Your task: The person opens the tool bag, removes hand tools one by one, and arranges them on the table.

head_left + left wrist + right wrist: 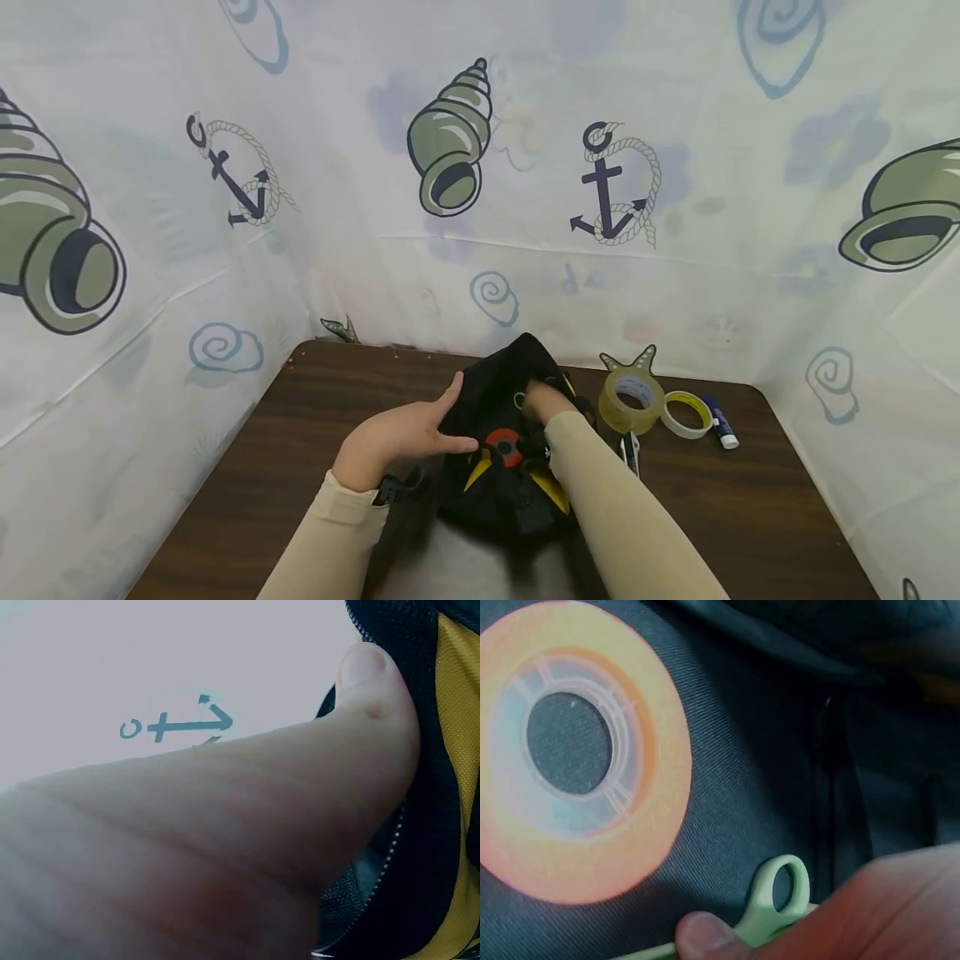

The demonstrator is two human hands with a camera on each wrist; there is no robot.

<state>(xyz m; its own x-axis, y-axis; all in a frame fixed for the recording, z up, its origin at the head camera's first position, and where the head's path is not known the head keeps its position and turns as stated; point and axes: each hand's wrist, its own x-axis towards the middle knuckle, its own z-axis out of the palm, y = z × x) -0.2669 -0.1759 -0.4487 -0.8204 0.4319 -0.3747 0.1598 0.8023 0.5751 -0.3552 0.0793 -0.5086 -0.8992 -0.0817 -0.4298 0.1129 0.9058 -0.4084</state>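
A black bag with yellow panels and a red ring-shaped patch stands upright on the table. My left hand holds its left side, thumb lying across the front; in the left wrist view that thumb overlaps the zippered edge. Reaching into the bag's opening, my right hand has its fingertips hidden in the head view. Seen from the right wrist, the thumb pinches green-handled scissors against dark fabric. An orange-tinted roll of tape lies flat on the fabric beside them.
Right of the bag on the brown table stand a wide roll of clear tape and a narrower white roll. A blue glue stick and a box cutter lie near them. Patterned cloth surrounds the table.
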